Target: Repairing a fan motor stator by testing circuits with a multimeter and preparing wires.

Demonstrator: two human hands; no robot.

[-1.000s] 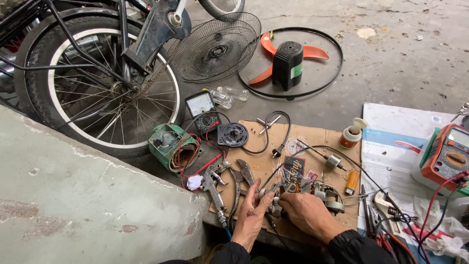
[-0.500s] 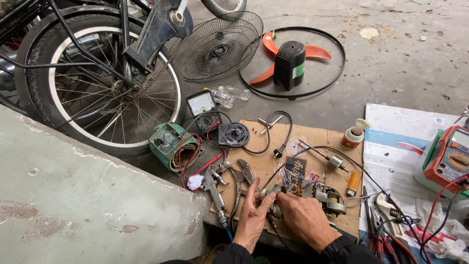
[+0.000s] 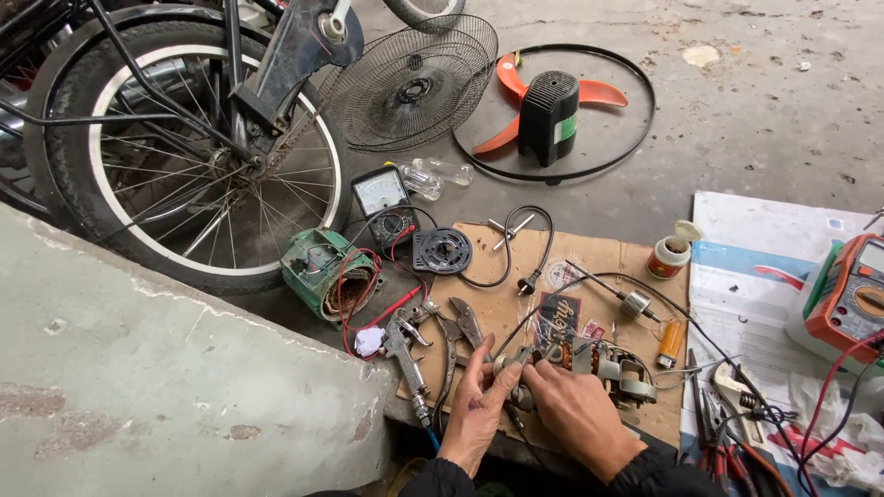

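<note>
My left hand (image 3: 474, 405) and my right hand (image 3: 575, 410) meet at the near edge of a cardboard sheet (image 3: 552, 267). The left thumb and fingers pinch a small grey wire end (image 3: 512, 362). My right hand's fingers curl around the same bundle of thin wires, which runs to a small fan motor with copper windings (image 3: 615, 368) just right of them. A black flat part (image 3: 557, 317) lies just beyond the fingertips. Pliers (image 3: 460, 329) and a silver gun-shaped tool (image 3: 405, 354) lie left of my left hand.
A concrete ledge (image 3: 138, 396) fills the near left, with a bicycle wheel (image 3: 184, 184) behind it. Farther off are a fan grille (image 3: 414, 83), an orange fan blade with black housing (image 3: 548, 110), an analog meter (image 3: 382, 198) and a green coil unit (image 3: 322, 267). An orange multimeter (image 3: 856, 294), solder spool (image 3: 668, 258) and hand tools (image 3: 727, 423) lie right.
Both hands stay at the motor's wires. My left fingers have closed in on the wire end, and the view has shifted slightly.
</note>
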